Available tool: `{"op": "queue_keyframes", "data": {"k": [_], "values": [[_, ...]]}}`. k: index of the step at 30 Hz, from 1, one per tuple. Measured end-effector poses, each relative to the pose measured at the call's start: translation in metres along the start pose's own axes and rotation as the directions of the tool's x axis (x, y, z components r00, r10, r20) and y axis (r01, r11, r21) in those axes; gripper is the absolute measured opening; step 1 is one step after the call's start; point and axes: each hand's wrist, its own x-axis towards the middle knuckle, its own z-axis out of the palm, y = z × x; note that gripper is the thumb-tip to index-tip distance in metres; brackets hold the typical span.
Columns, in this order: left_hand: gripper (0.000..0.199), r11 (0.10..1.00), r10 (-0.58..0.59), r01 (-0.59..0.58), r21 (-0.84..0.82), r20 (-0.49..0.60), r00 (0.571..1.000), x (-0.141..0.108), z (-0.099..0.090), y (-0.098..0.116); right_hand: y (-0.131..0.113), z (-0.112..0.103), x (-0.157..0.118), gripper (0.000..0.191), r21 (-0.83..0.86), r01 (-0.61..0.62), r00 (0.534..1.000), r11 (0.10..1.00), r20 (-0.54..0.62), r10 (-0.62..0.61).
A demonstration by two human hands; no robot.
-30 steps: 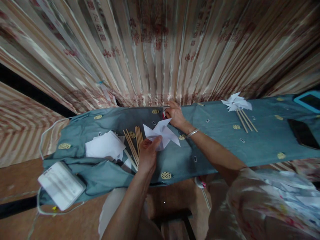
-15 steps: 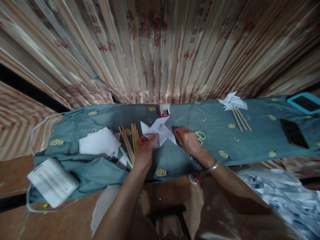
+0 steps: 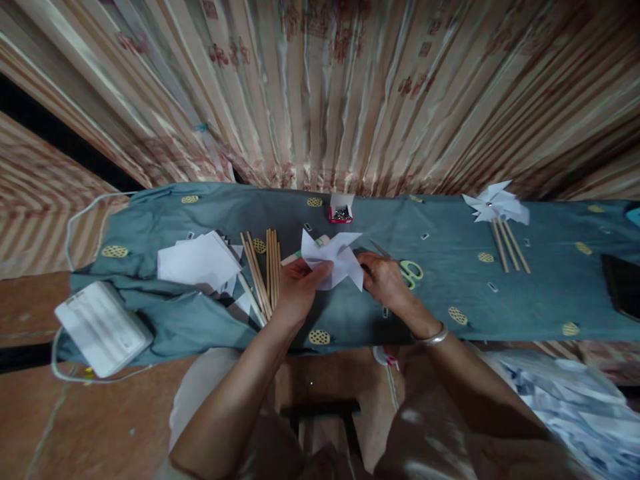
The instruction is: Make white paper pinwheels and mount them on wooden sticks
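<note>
My left hand (image 3: 296,288) pinches a white paper pinwheel (image 3: 341,259) near its middle, thumb on top, and holds it above the green cloth. At the pinwheel's right blade is my right hand (image 3: 384,277), its fingers curled together; what they grip, if anything, is hidden. Just beyond lies a small red and white box (image 3: 341,215) with its flap up and shiny metal pins inside. Scissors with pale green handles (image 3: 412,273) lie beside my right hand, partly covered by it. Several wooden sticks (image 3: 273,263) rest left of my left hand.
White paper sheets (image 3: 197,261) are piled at the left of the cloth-covered table (image 3: 360,327). A white boxy object (image 3: 103,330) sits at the front left corner. Pinwheels on sticks (image 3: 500,207) lie to the right, with a dark phone (image 3: 623,287) farther right. A curtain (image 3: 320,100) hangs behind.
My right hand has come up to the pinwheel's right blade, where before there was a small gap. The view has shifted slightly; the left hand still pinches the pinwheel.
</note>
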Motion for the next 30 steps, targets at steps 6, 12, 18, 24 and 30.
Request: {"op": "queue_keyframes", "data": {"k": [6,12,18,24,30], "values": [[0.008,0.999,0.013,-0.013,0.036,0.004,1.0,0.002,0.0,-0.003,0.005,-0.002,-0.002,0.013,0.073,-0.031,0.999,0.997,-0.021,0.032],[0.007,1.0,0.003,-0.003,0.005,-0.003,1.0,0.003,0.001,-0.004,0.006,-0.003,-0.006,0.016,0.036,0.047,0.999,0.998,0.002,-0.047],[0.006,1.0,0.001,-0.001,-0.002,-0.026,1.0,0.003,0.003,-0.003,0.005,-0.004,-0.007,0.016,0.008,0.032,0.999,0.999,-0.015,-0.032],[0.006,1.0,-0.009,0.009,-0.004,0.003,1.0,0.004,0.001,-0.003,0.008,-0.014,-0.007,0.012,0.141,-0.031,0.997,0.99,-0.063,0.041],[0.013,1.0,0.015,-0.015,0.003,0.01,1.0,0.005,0.0,-0.004,0.01,-0.02,-0.002,0.007,0.398,-0.079,0.989,0.914,-0.081,0.121]]}}
